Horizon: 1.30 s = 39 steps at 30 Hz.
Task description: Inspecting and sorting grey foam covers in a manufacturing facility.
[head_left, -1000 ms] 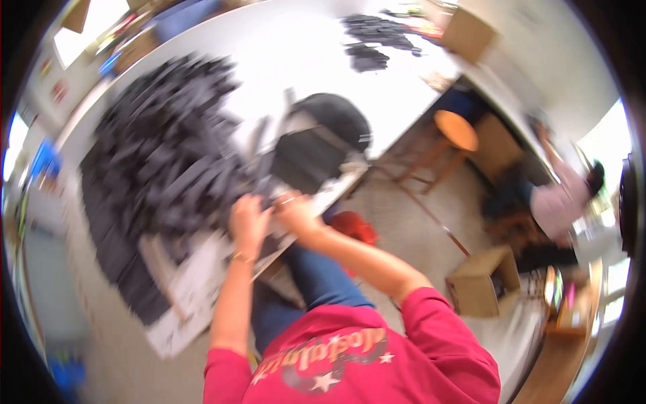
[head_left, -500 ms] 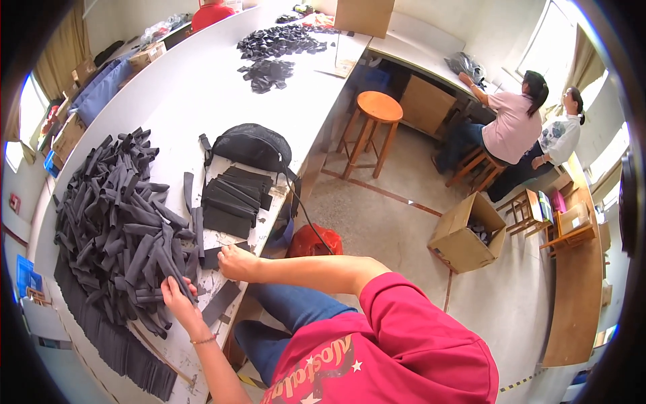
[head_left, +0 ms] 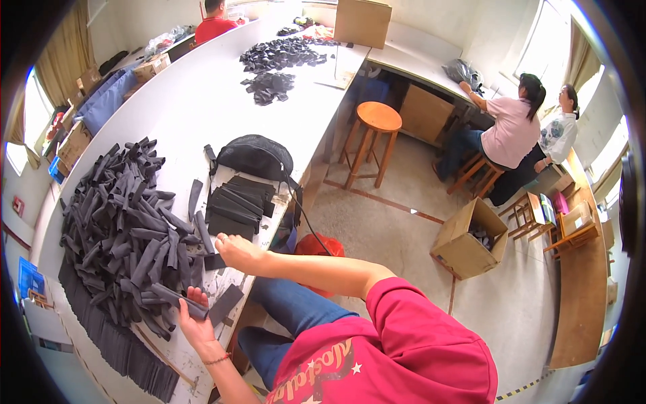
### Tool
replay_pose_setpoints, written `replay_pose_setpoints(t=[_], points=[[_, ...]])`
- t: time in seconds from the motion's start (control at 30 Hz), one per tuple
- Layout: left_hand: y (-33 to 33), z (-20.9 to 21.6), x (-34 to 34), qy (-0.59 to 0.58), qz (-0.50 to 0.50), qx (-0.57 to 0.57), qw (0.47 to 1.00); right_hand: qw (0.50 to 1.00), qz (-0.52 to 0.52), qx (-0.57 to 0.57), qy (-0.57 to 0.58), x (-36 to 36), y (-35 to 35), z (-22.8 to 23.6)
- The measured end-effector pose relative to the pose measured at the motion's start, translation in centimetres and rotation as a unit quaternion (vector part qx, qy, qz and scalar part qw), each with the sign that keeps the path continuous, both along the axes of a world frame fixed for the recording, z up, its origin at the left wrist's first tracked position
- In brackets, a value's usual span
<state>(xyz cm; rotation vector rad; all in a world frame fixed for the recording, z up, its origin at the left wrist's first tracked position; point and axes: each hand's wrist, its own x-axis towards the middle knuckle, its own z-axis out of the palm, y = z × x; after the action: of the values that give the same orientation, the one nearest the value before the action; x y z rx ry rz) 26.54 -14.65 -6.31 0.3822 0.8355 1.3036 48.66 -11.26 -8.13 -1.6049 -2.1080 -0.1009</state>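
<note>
My left hand (head_left: 196,324) is turned palm up at the near edge of the pile, with a dark grey fabric tube (head_left: 176,300) between thumb and fingers. Closed in a pinch, my right hand (head_left: 241,254) hovers above the table edge; what it holds, if anything, is too small to make out. Just under it lies a dark flat piece (head_left: 214,261), partly covered by the hand. Another flat dark strip (head_left: 226,303) rests at the table edge beside my left hand. A large heap of similar dark tubes (head_left: 128,222) spreads to the left.
Beyond my right hand are a stack of black flat pieces (head_left: 235,206) and a black mesh bag (head_left: 254,156). A row of dark strips (head_left: 121,347) lines the near left. An orange stool (head_left: 379,117) and a cardboard box (head_left: 470,238) stand on the floor. Several people sit farther off.
My left hand has turned palm up, and the tube in it now lies more level. The right hand stays pinched near the same spot. The whole view has shifted slightly.
</note>
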Motion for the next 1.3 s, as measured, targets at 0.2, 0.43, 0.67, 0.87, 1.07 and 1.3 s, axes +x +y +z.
replay_pose_setpoints(t=[0.2,0.43,0.67,0.87,1.07,1.3], points=[[0.6,-3.2,-1.0,-0.047,-0.005,0.040,0.998,0.964,0.095,-0.178,0.174,-1.0,-2.7,1.7],[-0.6,-2.5,2.3,0.052,-0.094,0.068,0.992,0.981,0.134,-0.045,0.132,-2.8,-5.3,4.8],[-0.3,-2.4,2.5,0.033,-0.097,0.109,0.989,0.980,0.183,0.040,0.063,-3.0,-5.7,4.8],[-1.8,-0.9,2.0,0.052,-0.070,0.120,0.989,0.907,0.176,-0.195,0.329,-4.6,-5.4,4.4],[0.9,-0.4,2.1,-0.110,-0.025,0.062,0.992,0.950,0.104,-0.084,0.284,-0.6,-6.4,4.2],[0.7,-0.3,-1.2,-0.089,0.009,0.028,0.996,0.944,0.161,-0.110,0.267,-0.7,-7.4,5.7]])
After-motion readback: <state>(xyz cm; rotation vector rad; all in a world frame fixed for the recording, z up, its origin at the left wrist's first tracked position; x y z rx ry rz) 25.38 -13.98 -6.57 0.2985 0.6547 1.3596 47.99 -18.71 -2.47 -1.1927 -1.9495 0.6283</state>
